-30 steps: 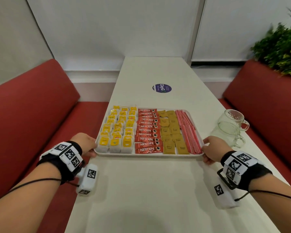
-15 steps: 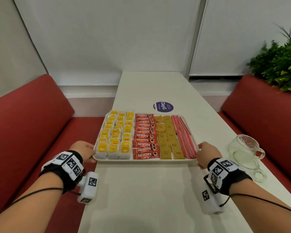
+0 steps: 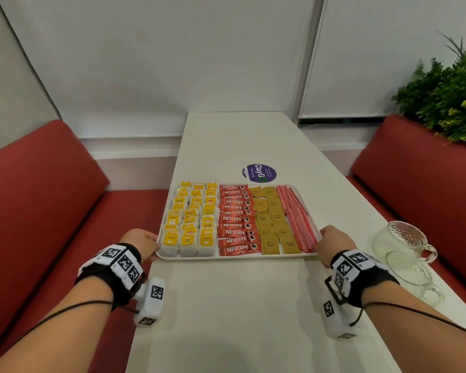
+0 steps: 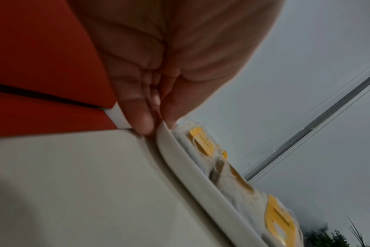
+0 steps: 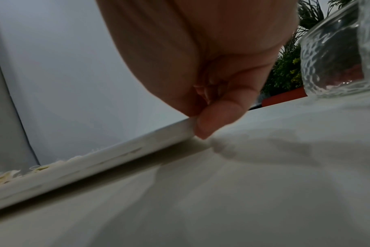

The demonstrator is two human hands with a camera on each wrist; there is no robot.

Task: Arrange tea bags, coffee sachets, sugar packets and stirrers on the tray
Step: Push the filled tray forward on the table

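Tray drawn back along the table since a second ago, its far edge now lying just short of the round sticker (image 3: 259, 172).

I am pinching the near corners of the tray (image 3: 237, 257): left hand (image 3: 143, 244) and right hand (image 3: 334, 242), thumb above the rim, fingers below. Across it, left to right, are lying tea bags (image 3: 190, 224), coffee sachets (image 3: 236, 219), sugar packets (image 3: 272, 219) and stirrers (image 3: 296, 216); two glass mugs (image 3: 400, 244) are standing right of it.

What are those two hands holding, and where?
The white rectangular tray: left hand pinches its near-left corner rim, right hand its near-right corner rim.
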